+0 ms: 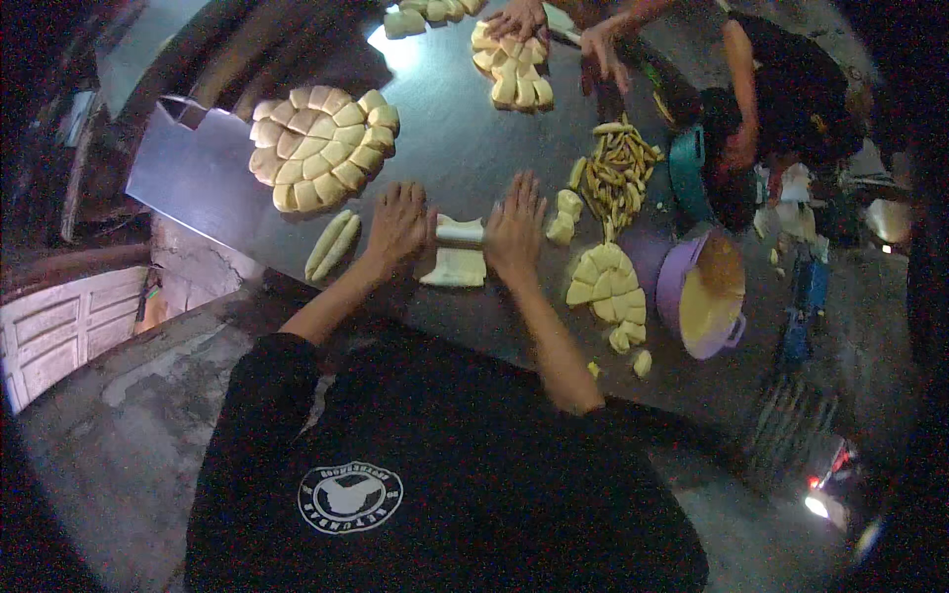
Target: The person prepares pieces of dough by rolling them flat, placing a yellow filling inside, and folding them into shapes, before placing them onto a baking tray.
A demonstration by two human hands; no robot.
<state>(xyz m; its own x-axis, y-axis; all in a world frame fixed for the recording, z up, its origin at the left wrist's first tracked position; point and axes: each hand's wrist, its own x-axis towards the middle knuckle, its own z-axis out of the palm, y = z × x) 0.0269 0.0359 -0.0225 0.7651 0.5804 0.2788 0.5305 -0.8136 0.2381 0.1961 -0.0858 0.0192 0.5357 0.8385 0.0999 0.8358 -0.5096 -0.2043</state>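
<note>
Between my hands a pale, shiny rolling pin [460, 231] lies across a flat strip of dough [455, 269]. Dough shows both beyond the pin and on its near side. My left hand [399, 225] rests palm down at the pin's left end, its fingers stretched forward. At the right end, my right hand [516, 225] lies the same way, slightly blurred; both pin ends are hidden under the hands. Two long dough rolls [332, 245] lie side by side left of my left hand. A few dough lumps [564, 217] sit just right of my right hand.
A large cluster of cut dough pieces [324, 148] is at far left, a smaller one [607, 282] at right. Beyond that lie piled yellow sticks [621, 170], a purple basin [672, 287] and a teal basin [689, 173]. A co-worker's hands [519, 20] touch another dough cluster [514, 74].
</note>
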